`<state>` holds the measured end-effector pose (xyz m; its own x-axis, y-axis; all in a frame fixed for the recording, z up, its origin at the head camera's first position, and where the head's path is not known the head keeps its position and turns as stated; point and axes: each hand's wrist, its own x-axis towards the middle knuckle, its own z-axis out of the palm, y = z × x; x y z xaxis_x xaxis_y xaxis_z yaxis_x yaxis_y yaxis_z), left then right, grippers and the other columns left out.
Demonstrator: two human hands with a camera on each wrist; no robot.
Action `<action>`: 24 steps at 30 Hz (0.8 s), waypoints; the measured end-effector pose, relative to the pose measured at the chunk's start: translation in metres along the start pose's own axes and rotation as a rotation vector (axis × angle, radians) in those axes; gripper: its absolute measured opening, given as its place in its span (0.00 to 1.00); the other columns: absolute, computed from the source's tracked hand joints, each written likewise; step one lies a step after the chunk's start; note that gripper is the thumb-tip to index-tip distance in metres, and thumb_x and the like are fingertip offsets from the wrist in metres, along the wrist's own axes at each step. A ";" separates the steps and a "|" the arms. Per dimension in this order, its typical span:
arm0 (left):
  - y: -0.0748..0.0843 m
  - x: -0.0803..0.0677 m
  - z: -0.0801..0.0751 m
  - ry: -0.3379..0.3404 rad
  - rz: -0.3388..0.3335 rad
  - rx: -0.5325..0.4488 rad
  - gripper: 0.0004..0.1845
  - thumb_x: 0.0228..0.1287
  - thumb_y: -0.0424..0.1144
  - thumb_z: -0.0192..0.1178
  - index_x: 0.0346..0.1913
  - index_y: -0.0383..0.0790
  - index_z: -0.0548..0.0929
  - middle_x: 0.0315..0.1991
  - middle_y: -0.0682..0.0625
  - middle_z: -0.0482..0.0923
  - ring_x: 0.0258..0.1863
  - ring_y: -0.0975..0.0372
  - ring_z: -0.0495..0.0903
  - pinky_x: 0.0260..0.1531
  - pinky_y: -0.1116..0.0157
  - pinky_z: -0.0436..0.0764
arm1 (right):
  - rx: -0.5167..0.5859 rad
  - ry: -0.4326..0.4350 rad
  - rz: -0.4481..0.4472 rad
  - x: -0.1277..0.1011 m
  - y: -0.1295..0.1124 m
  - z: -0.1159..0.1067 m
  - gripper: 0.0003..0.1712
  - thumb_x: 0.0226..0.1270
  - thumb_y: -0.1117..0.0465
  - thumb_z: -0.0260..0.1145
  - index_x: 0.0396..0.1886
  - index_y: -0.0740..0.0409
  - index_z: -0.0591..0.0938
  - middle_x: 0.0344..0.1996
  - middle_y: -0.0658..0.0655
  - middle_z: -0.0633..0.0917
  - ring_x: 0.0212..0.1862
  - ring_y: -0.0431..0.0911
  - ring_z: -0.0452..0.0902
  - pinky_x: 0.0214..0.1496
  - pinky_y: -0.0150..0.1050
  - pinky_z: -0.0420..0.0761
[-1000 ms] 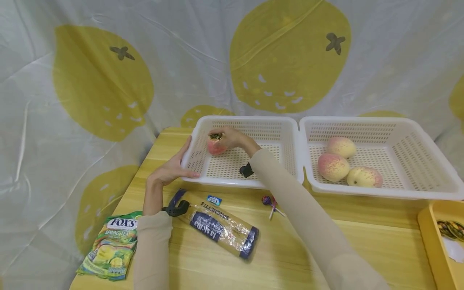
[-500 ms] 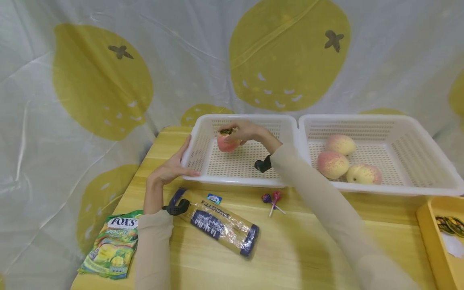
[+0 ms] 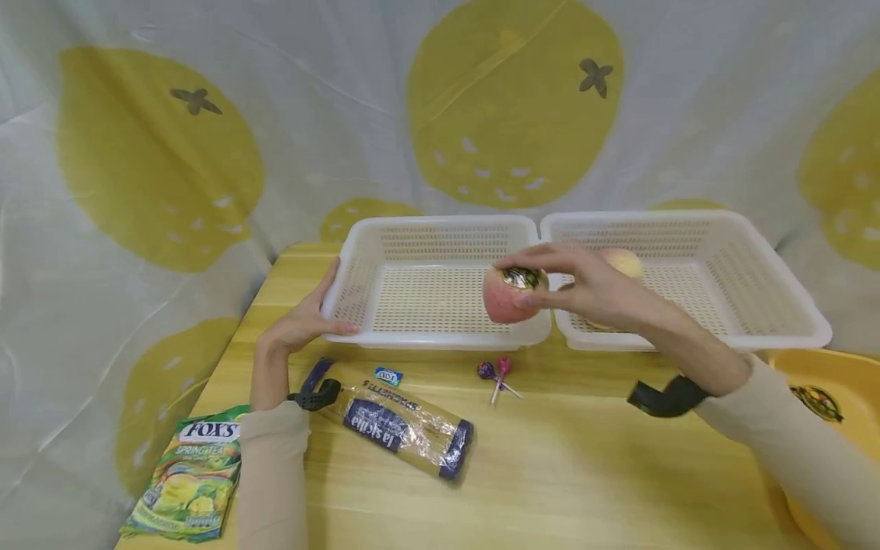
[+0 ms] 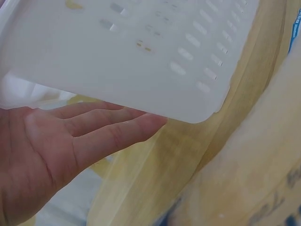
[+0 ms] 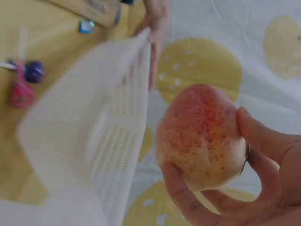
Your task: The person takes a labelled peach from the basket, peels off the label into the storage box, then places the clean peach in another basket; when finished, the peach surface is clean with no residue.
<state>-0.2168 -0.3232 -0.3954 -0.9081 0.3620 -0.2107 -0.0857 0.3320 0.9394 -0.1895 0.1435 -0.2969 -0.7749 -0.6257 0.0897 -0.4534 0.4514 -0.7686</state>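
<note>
My right hand (image 3: 598, 286) holds a pink-red peach (image 3: 502, 302) between thumb and fingers, above the right end of the left white basket (image 3: 426, 338). A black-and-gold label lies on the peach's top. The right wrist view shows the peach's speckled red and yellow side (image 5: 202, 136). My left hand (image 3: 297, 328) rests against the left basket's left end, thumb at the front rim. Its fingers (image 4: 113, 136) lie straight against the basket wall in the left wrist view. Inside the right white basket (image 3: 811, 305), a pale peach (image 3: 626, 263) shows; my right hand hides the others.
On the wooden table lie a spaghetti pack (image 3: 406, 428), a small blue Fox's candy (image 3: 388, 376) and two lollipops (image 3: 502, 367). A green Fox's bag (image 3: 189, 473) lies at the left edge. A yellow bin (image 3: 852, 374) with a black-and-gold label stands at the right.
My right hand has lifted the peach from the left basket's left part and carried it right, to its right end. The left hand keeps its place. The head view has turned slightly right.
</note>
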 end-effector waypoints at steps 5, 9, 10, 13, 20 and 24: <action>0.000 0.000 -0.002 -0.016 0.001 0.000 0.70 0.60 0.26 0.71 0.82 0.67 0.26 0.85 0.40 0.32 0.76 0.39 0.58 0.55 0.76 0.77 | 0.053 0.061 0.005 -0.077 0.007 0.019 0.28 0.71 0.60 0.70 0.69 0.41 0.80 0.72 0.57 0.75 0.70 0.41 0.69 0.54 0.38 0.86; -0.001 -0.001 -0.004 -0.018 0.000 0.011 0.69 0.60 0.26 0.71 0.82 0.68 0.26 0.85 0.38 0.36 0.74 0.40 0.60 0.55 0.76 0.77 | 0.072 0.088 0.037 -0.117 0.024 0.046 0.29 0.69 0.59 0.72 0.69 0.42 0.81 0.73 0.62 0.73 0.67 0.30 0.69 0.50 0.36 0.87; -0.001 -0.001 -0.004 -0.018 0.001 0.014 0.69 0.60 0.26 0.71 0.82 0.68 0.26 0.84 0.37 0.38 0.74 0.40 0.61 0.55 0.75 0.78 | 0.071 0.095 0.051 -0.123 0.029 0.053 0.29 0.69 0.58 0.72 0.69 0.42 0.81 0.73 0.62 0.73 0.67 0.29 0.69 0.50 0.35 0.86; -0.004 0.001 -0.005 -0.018 0.002 0.009 0.69 0.60 0.26 0.70 0.82 0.68 0.27 0.83 0.35 0.43 0.72 0.42 0.64 0.54 0.74 0.79 | 0.120 0.105 0.079 -0.132 0.045 0.072 0.28 0.69 0.58 0.71 0.69 0.45 0.81 0.72 0.63 0.74 0.67 0.27 0.67 0.51 0.34 0.86; -0.007 0.003 -0.007 -0.039 0.017 0.007 0.68 0.62 0.26 0.69 0.82 0.66 0.26 0.83 0.34 0.45 0.69 0.48 0.69 0.54 0.71 0.82 | 0.223 0.108 0.111 -0.134 0.067 0.094 0.28 0.69 0.60 0.70 0.69 0.52 0.80 0.69 0.65 0.75 0.65 0.24 0.66 0.52 0.35 0.87; -0.006 0.003 -0.007 -0.049 0.032 0.009 0.69 0.62 0.26 0.70 0.82 0.64 0.25 0.82 0.32 0.43 0.70 0.44 0.67 0.54 0.71 0.81 | 0.183 0.118 0.140 -0.135 0.071 0.096 0.28 0.68 0.60 0.71 0.69 0.48 0.81 0.69 0.64 0.76 0.68 0.44 0.72 0.51 0.35 0.86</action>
<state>-0.2220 -0.3304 -0.4000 -0.8889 0.4149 -0.1943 -0.0532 0.3278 0.9432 -0.0744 0.1990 -0.4246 -0.8753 -0.4819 0.0387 -0.2587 0.3992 -0.8796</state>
